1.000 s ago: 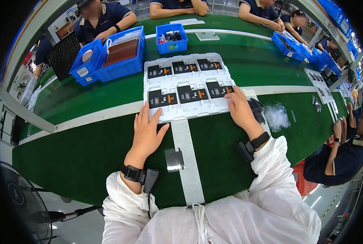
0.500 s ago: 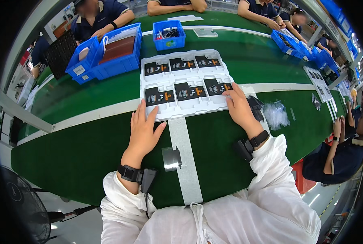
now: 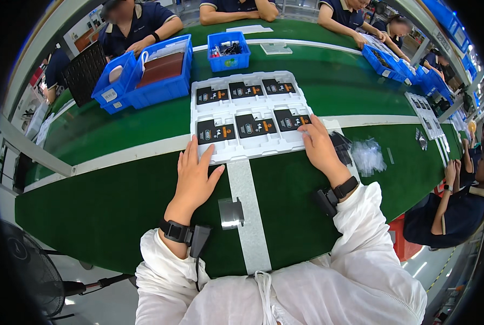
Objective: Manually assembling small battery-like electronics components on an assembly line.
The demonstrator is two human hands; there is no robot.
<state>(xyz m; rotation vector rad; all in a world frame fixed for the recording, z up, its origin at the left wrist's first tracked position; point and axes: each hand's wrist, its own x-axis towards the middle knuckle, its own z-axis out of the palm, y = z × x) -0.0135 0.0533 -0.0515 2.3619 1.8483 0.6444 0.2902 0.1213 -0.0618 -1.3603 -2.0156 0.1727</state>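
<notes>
A white moulded tray (image 3: 242,154) lies across the pale strip of the bench, holding several flat black batteries (image 3: 255,125) with orange marks, set in two rows. My left hand (image 3: 193,176) rests at the tray's near left corner, fingers spread and fingertips on its edge, thumb apart. At the right edge lies my right hand (image 3: 323,149), its fingers stretched over the rim beside the near right battery (image 3: 291,119). Both hands are open. A small dark, shiny film piece (image 3: 230,213) sits on the bench between my forearms.
Right of my right hand lie dark flat pieces (image 3: 340,145) and a heap of clear plastic film (image 3: 368,157). Blue bins (image 3: 160,70) and a small blue box (image 3: 229,53) stand beyond the tray. Co-workers sit across the bench; another tray (image 3: 423,115) is far right.
The whole view has shifted slightly, while my hands stay at the tray's edges. At the far right side across the bench, a co-worker's hands have moved a little.
</notes>
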